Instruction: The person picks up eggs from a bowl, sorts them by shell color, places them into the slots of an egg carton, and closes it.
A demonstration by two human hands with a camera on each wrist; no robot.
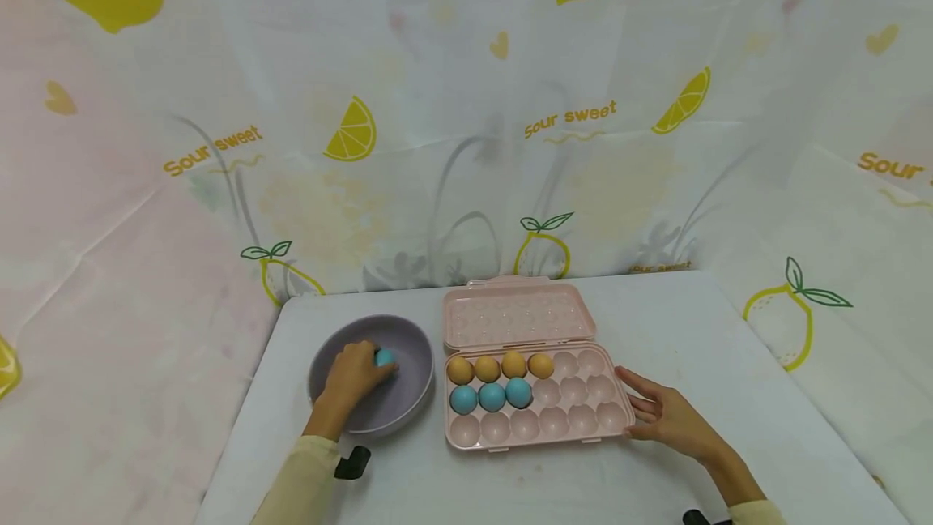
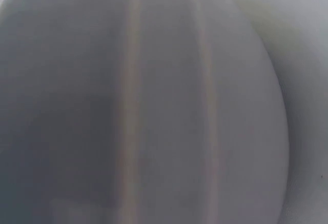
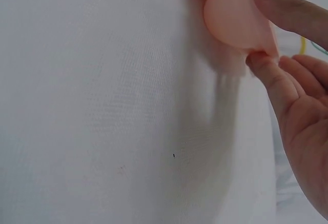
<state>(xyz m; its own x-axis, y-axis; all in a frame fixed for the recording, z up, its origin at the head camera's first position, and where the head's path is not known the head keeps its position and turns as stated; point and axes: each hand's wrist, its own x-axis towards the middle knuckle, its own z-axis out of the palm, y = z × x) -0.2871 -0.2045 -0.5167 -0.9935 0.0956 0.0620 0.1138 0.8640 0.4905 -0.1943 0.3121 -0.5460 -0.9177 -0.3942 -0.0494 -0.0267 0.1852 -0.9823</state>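
Note:
My left hand (image 1: 353,379) reaches into a round grey-purple bowl (image 1: 326,339) and holds a blue egg (image 1: 384,357) between thumb and fingers. In the left wrist view the bowl's outer wall (image 2: 169,101) fills most of the picture and hides the egg. To the right lies an unfolded pink egg carton (image 1: 496,428). Several yellow eggs (image 1: 513,364) fill part of its far row, and three blue eggs (image 1: 492,397) sit at the left of the middle row. My right hand (image 1: 674,424) grips the carton's right end; in the right wrist view, thumb and finger pinch its rim (image 3: 243,16).
The carton's dimpled lid (image 1: 517,314) lies folded back towards the rear. All of this stands on a white-covered table (image 1: 547,484). A lemon-print cloth (image 1: 466,144) hangs behind and at the sides.

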